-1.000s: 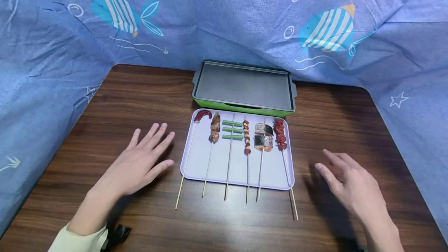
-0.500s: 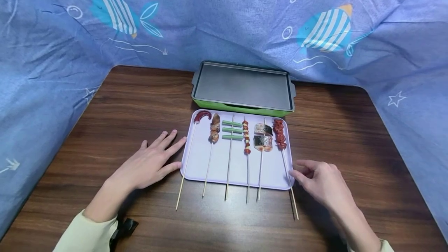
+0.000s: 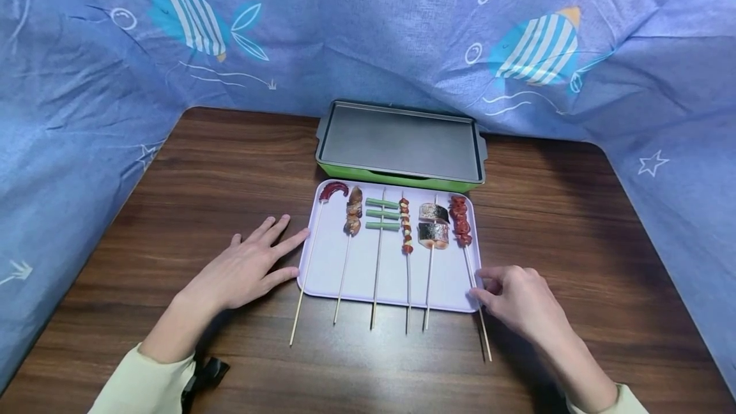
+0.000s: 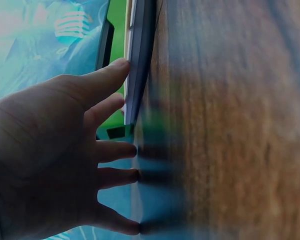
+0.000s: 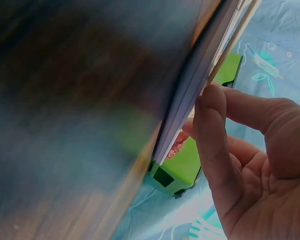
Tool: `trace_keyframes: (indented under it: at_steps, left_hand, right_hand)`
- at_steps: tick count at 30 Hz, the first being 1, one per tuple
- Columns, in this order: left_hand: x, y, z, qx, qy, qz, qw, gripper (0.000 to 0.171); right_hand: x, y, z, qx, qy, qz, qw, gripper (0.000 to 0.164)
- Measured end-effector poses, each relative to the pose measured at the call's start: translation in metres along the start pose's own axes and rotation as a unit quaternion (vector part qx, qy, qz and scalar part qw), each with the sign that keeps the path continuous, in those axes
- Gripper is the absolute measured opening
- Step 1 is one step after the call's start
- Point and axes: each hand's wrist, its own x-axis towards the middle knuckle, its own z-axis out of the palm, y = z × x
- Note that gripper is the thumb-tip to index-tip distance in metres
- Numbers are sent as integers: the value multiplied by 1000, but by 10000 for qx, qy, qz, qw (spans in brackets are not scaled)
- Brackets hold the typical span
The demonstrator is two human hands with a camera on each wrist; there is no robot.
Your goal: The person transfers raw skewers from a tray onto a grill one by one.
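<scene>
A pale lilac tray [image 3: 359, 273] lies on the table with several skewers in a row, their sticks reaching over its near edge. My left hand [image 3: 236, 273] rests palm down on the tray's left, fingers spread, with thumb and index tips at the rim; the left wrist view shows the thumb [image 4: 105, 77] against that rim. At the right rim, my right hand [image 3: 529, 302] pinches the stick of the red meat skewer [image 3: 461, 219] between thumb and index finger. In the right wrist view, the stick [image 5: 235, 37] runs into those fingertips, close beside the tray's edge [image 5: 190, 85].
Behind the tray stands a green grill [image 3: 402, 179] with a flat black plate [image 3: 402, 136] on top. Between the outer skewers lie a green bean-like skewer [image 3: 382, 226] and a fish skewer [image 3: 432, 235]. A blue fish-print cloth [image 3: 368, 30] hangs round the table [image 3: 575, 209].
My right hand has come in leftward from the bare table to the tray's right edge, its fingers closing on the stick. The left hand has shifted right to the left rim.
</scene>
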Motion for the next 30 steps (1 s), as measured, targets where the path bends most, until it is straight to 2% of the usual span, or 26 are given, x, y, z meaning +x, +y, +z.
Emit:
trace_keyframes:
  at_steps: [5, 13, 17, 22, 30]
  left_hand:
    - [-1, 0, 0, -22, 40, -5, 10000, 65]
    - [1, 0, 1, -59, 12, -26, 10000, 65]
    - [1, 0, 0, -85, -19, -52, 9999, 65]
    - [2, 1, 0, -97, -28, -68, 9999, 65]
    - [4, 2, -1, -119, -30, -113, 9999, 65]
  right_hand:
    - [2, -4, 2, -236, 230, -156, 9993, 25]
    - [6, -8, 2, -401, 119, 105, 9991, 22]
    - [8, -8, 1, -403, 43, 212, 9990, 15]
    - [7, -6, 0, -414, 83, 90, 9991, 5]
    - [-2, -1, -1, -238, 190, -128, 9995, 18]
